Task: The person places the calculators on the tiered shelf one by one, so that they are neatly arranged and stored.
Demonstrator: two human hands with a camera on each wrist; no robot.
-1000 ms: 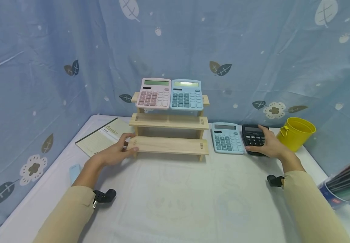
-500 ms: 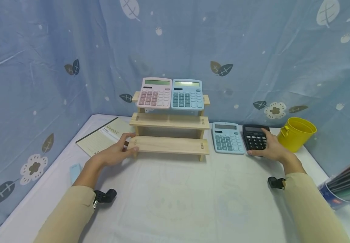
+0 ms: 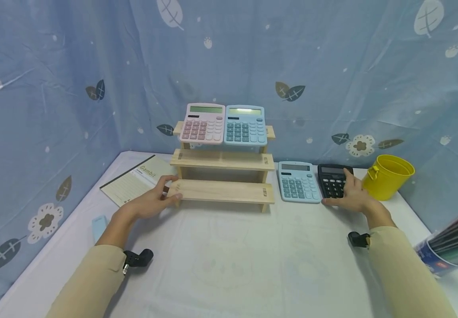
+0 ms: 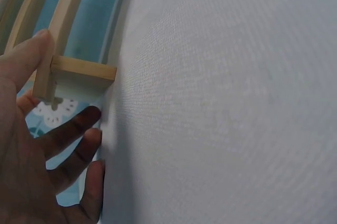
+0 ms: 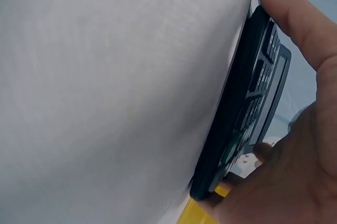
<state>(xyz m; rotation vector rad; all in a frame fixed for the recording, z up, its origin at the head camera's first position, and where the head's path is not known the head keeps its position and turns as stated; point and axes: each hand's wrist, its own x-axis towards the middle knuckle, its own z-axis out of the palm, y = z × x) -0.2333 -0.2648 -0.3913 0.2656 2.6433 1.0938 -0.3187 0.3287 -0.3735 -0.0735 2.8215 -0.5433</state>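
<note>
A three-step wooden rack (image 3: 223, 191) stands at the back of the table. A pink calculator (image 3: 203, 123) and a light-blue calculator (image 3: 245, 125) lean on its top step. My left hand (image 3: 168, 189) grips the left end of the lowest step, thumb on top; the left wrist view shows the left hand (image 4: 47, 129) at that end of the rack (image 4: 79, 68). Right of the rack lie another light-blue calculator (image 3: 298, 182) and a black calculator (image 3: 332, 182). My right hand (image 3: 350, 194) holds the black calculator (image 5: 247, 108) by its near and right edges, the thumb at its near corner.
A yellow metal bucket (image 3: 388, 174) stands right of the black calculator. A notebook (image 3: 137, 179) lies left of the rack, with a small pale-blue object (image 3: 98, 225) nearer me. A tube of pencils (image 3: 452, 240) juts in at the right edge. White cloth covers the table (image 3: 229, 265).
My right hand has slid off the top of the black calculator toward its right and near edges, so more keys show. The left hand and rack stay put.
</note>
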